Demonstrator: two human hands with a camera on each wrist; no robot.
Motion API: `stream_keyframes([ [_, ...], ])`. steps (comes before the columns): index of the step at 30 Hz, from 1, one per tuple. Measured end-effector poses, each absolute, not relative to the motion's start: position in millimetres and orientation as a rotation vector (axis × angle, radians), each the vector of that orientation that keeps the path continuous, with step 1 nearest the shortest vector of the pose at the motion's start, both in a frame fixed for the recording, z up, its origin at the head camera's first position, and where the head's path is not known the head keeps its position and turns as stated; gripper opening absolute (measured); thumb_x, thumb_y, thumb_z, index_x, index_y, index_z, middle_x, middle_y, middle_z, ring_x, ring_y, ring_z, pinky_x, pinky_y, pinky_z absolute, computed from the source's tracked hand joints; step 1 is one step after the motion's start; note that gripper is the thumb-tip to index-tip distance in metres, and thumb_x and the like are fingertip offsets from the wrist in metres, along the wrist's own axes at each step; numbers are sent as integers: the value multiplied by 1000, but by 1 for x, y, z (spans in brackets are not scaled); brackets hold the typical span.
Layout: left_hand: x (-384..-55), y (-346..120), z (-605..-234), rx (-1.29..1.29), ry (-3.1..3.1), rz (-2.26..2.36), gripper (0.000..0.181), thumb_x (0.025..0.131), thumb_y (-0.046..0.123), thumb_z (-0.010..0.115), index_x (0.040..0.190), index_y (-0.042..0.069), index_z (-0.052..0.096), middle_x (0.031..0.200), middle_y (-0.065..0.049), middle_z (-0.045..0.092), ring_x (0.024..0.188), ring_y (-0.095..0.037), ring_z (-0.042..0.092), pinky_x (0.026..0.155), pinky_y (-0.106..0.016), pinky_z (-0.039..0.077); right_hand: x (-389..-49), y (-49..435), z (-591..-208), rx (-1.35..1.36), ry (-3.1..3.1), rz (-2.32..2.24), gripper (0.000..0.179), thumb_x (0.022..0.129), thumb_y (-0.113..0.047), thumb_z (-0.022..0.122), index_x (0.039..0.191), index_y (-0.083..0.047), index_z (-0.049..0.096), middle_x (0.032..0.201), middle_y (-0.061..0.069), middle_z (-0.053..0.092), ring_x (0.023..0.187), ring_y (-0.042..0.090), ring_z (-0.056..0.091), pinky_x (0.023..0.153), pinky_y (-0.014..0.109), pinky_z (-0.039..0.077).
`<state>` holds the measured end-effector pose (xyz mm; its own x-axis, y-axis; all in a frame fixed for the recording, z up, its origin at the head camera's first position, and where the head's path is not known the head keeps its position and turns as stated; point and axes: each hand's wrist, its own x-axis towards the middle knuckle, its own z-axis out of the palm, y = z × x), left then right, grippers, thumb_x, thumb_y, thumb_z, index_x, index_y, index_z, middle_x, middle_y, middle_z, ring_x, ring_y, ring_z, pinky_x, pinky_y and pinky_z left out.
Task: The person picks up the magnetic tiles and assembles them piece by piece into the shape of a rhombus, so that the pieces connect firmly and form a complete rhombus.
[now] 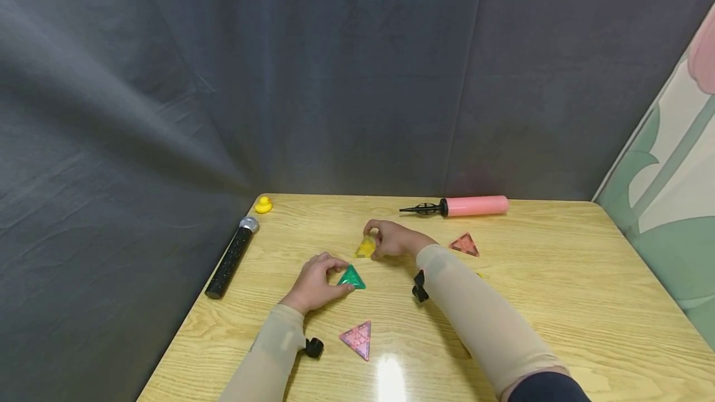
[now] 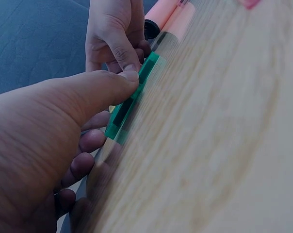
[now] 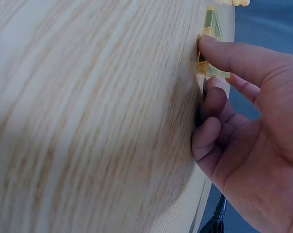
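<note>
A green translucent triangular magnetic tile (image 1: 352,277) lies at the middle of the wooden table. My left hand (image 1: 317,284) pinches it from the left, thumb at the near corner and index finger at the far one. In the left wrist view, the thumb presses along the edge of the green tile (image 2: 132,99). Just beyond it, my right hand (image 1: 395,239) pinches a yellow triangular tile (image 1: 365,247), its fingers arched over the top. The right wrist view has the thumb on the edge of the yellow tile (image 3: 203,63), close to the tabletop.
A pink triangular tile (image 1: 358,340) lies near the front, a red one (image 1: 465,244) right of my right wrist. A pink hand pump (image 1: 476,206) lies at the back edge. To the left are a black microphone (image 1: 229,263) and a yellow rubber duck (image 1: 264,205).
</note>
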<state>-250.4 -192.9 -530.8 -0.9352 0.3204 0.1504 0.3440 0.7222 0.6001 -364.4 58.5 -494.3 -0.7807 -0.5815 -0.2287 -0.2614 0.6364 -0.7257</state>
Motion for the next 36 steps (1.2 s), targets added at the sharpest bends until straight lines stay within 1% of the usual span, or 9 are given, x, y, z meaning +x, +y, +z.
stream_keyframes([
  [5, -250, -192, -530, -554, -2875, -1016, 45, 86, 42, 88, 124, 22, 75, 97, 6, 59, 87, -15, 49, 79, -36, 42, -364, 59, -495, -662, 2423, -1009, 56, 85, -5, 88, 131, -12, 56, 86, 5, 54, 71, 17, 49, 68, 30, 45],
  [9, -250, -192, -531, -545, -2876, -1014, 44, 86, 41, 88, 124, 23, 76, 97, 7, 59, 87, -15, 49, 79, -35, 42, -363, 61, -495, -656, 2437, -1042, 58, 83, -1, 88, 128, -10, 54, 86, 5, 51, 71, 18, 47, 69, 31, 44],
  [13, -250, -192, -532, -534, -2880, -1010, 44, 86, 42, 88, 124, 24, 76, 98, 7, 60, 87, -15, 49, 79, -35, 42, -365, 62, -498, -646, 2464, -1055, 61, 80, 0, 90, 127, -9, 52, 83, 5, 53, 69, 18, 48, 68, 31, 45],
  [19, -251, -192, -532, -534, -2881, -1006, 45, 86, 43, 88, 124, 25, 75, 97, 7, 59, 86, -15, 49, 78, -34, 43, -369, 63, -502, -587, 2479, -1106, 63, 75, 0, 94, 121, -9, 53, 81, 7, 58, 67, 19, 51, 64, 32, 49],
  [22, -251, -192, -532, -536, -2883, -1007, 44, 86, 42, 87, 125, 24, 75, 97, 7, 59, 86, -15, 49, 78, -34, 43, -369, 64, -502, -564, 2474, -1132, 59, 77, -2, 94, 120, -9, 54, 81, 7, 57, 66, 19, 51, 62, 32, 48],
  [27, -250, -192, -531, -540, -2882, -1009, 45, 87, 43, 87, 125, 23, 75, 97, 7, 59, 86, -15, 49, 78, -34, 43, -362, 67, -497, -576, 2509, -1113, 50, 84, -6, 89, 119, -8, 54, 83, 6, 55, 66, 17, 49, 62, 30, 46],
  [36, -252, -192, -534, -537, -2880, -988, 44, 87, 44, 86, 125, 23, 75, 96, 7, 59, 85, -14, 49, 77, -34, 43, -358, 70, -497, -563, 2553, -1110, 29, 95, -3, 76, 113, -11, 54, 80, 5, 54, 62, 16, 50, 57, 28, 44],
])
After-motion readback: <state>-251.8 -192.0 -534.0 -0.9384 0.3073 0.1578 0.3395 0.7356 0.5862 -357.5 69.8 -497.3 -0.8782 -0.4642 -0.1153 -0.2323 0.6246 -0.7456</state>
